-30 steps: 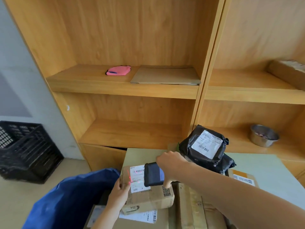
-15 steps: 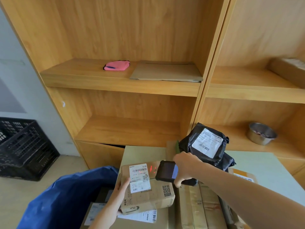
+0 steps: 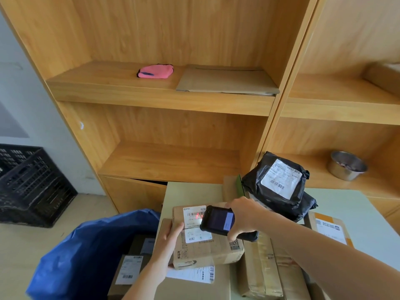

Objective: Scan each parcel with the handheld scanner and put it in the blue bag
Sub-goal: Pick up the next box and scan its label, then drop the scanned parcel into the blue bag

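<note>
Right hand (image 3: 242, 215) gripping scanner (image 3: 218, 220), beaming red on cardboard parcel (image 3: 207, 245); left hand (image 3: 171, 241) steadying it. Blue bag (image 3: 86, 252) at 8 o'clock holding boxes; black parcel (image 3: 279, 187), 2 o'clock, waiting on bench (image 3: 346, 213).

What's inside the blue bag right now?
The blue bag holds a brown parcel and, nearer, another with a white label. Anything deeper is hidden by them and the bag's folds.

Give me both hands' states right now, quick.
Left hand: holding the left side of the cardboard parcel.
Right hand: gripping the handheld scanner, aimed at the parcel's label.
</note>
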`<state>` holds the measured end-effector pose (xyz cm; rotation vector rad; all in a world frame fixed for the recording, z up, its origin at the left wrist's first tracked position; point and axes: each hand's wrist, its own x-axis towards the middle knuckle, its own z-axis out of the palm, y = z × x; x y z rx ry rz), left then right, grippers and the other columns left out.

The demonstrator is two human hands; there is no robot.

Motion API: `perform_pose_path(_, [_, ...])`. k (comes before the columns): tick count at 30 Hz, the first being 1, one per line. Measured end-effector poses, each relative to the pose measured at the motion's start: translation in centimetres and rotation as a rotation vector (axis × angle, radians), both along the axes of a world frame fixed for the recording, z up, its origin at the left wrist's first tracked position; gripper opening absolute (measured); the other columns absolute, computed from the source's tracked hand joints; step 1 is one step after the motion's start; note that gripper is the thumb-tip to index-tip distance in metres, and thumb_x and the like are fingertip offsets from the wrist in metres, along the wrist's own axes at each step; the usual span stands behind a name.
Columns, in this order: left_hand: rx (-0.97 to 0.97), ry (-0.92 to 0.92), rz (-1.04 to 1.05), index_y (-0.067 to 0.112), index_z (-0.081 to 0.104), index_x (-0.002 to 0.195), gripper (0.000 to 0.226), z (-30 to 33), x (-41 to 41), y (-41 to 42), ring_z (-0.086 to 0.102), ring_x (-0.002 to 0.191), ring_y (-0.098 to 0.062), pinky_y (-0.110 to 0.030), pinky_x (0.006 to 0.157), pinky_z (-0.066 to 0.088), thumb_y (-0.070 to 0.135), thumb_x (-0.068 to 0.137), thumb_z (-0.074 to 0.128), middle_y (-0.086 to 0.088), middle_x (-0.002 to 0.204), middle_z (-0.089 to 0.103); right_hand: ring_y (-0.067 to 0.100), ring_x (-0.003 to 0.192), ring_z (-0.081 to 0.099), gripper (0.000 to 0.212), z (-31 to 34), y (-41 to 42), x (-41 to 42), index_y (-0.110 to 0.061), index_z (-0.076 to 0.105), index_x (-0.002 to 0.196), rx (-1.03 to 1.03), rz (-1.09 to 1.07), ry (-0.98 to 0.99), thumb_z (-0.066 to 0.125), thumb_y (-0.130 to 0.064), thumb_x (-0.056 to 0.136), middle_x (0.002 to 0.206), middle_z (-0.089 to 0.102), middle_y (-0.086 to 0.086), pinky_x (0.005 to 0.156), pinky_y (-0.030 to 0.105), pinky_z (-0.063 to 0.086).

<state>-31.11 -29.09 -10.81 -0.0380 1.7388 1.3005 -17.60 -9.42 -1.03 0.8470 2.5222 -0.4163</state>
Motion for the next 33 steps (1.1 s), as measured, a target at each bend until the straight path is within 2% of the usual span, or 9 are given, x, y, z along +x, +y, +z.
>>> perform_pose_path(4, [0.050,-0.028,0.000,0.037,0.058,0.105,0.032,0.0,0.1,0.5,0.060,0.103,-0.028,-0.058,0.096,0.046,0.061,0.085,0.063,-0.006,0.107,0.068,0.015,0.092,0.067,0.087,-1.1,-0.5,0.9,-0.028,0.061,0.123,-0.151,-0.156,0.081,0.080,-0.061,0.045,0.102,0.068,-0.008,0.081,0.033,0.062])
perform_pose_path(6, [0.062,-0.008,-0.022,0.040,0.056,0.104,0.026,0.3,0.5,0.8,0.059,0.100,-0.024,-0.051,0.085,0.048,0.060,0.088,0.060,-0.003,0.107,0.067,0.013,0.093,0.067,0.088,-1.4,-1.1,1.0,-0.029,0.060,0.125,-0.217,-0.240,0.147,0.081,-0.059,0.046,0.104,0.068,-0.008,0.081,0.032,0.062])
perform_pose_path(12, [0.071,0.058,-0.022,0.041,0.052,0.107,0.016,0.7,-0.4,-0.2,0.058,0.098,-0.022,-0.052,0.093,0.048,0.048,0.093,0.058,0.000,0.106,0.063,0.004,0.082,0.062,0.049,0.2,-0.7,1.0,-0.027,0.060,0.117,-0.519,-0.676,0.565,0.087,-0.025,0.077,0.094,0.065,-0.012,0.065,0.017,0.048])
perform_pose_path(15, [0.030,-0.087,0.035,0.033,0.052,0.106,0.026,2.1,-1.6,-1.1,0.058,0.099,-0.028,-0.051,0.096,0.046,0.051,0.089,0.061,-0.007,0.108,0.062,0.019,0.090,0.068,0.057,0.8,-1.0,-0.3,-0.018,0.066,0.128,-0.617,-0.860,0.786,0.087,-0.031,0.076,0.101,0.073,0.004,0.079,0.033,0.056])
perform_pose_path(17, [0.035,-0.126,0.042,0.032,0.054,0.107,0.028,3.1,-2.8,-1.7,0.059,0.101,-0.030,-0.052,0.096,0.047,0.050,0.087,0.062,-0.011,0.110,0.063,0.026,0.093,0.070,0.052,1.3,-1.6,-1.8,-0.018,0.069,0.123,-0.646,-0.874,0.843,0.086,-0.033,0.076,0.100,0.075,0.008,0.090,0.046,0.058])
perform_pose_path(20, [0.084,-0.083,0.023,0.031,0.054,0.109,0.025,4.4,-4.9,-3.1,0.060,0.098,-0.029,-0.042,0.080,0.048,0.047,0.090,0.058,-0.011,0.109,0.063,0.028,0.095,0.072,0.046,2.0,-3.0,-4.2,-0.018,0.070,0.117,-0.677,-0.854,0.857,0.087,-0.031,0.076,0.102,0.075,0.010,0.091,0.049,0.059])
perform_pose_path(25, [0.128,0.039,0.052,0.039,0.056,0.112,0.018,5.9,-9.4,-7.0,0.061,0.099,-0.027,-0.039,0.076,0.046,0.046,0.095,0.053,-0.005,0.110,0.066,0.025,0.090,0.070,0.037,1.3,-6.2,-8.7,-0.022,0.068,0.110,-0.717,-0.822,0.857,0.085,-0.035,0.079,0.100,0.075,0.008,0.073,0.039,0.060])
perform_pose_path(30, [0.089,0.148,0.160,0.032,0.060,0.113,0.020,6.6,-14.1,-13.5,0.066,0.091,-0.024,-0.033,0.064,0.046,0.041,0.098,0.051,-0.004,0.103,0.071,0.024,0.080,0.067,0.030,-0.1,-11.6,-15.1,-0.018,0.072,0.103,-0.831,-0.762,0.822,0.086,-0.031,0.078,0.092,0.074,0.010,0.064,0.033,0.053])
perform_pose_path(33, [0.044,0.175,0.266,0.030,0.063,0.104,0.016,6.0,-16.2,-17.5,0.065,0.087,-0.022,-0.034,0.064,0.045,0.037,0.096,0.052,-0.003,0.099,0.072,0.024,0.080,0.069,0.049,-1.6,-14.8,-18.6,-0.016,0.074,0.113,-0.871,-0.692,0.763,0.089,-0.036,0.070,0.095,0.076,0.009,0.061,0.030,0.053])
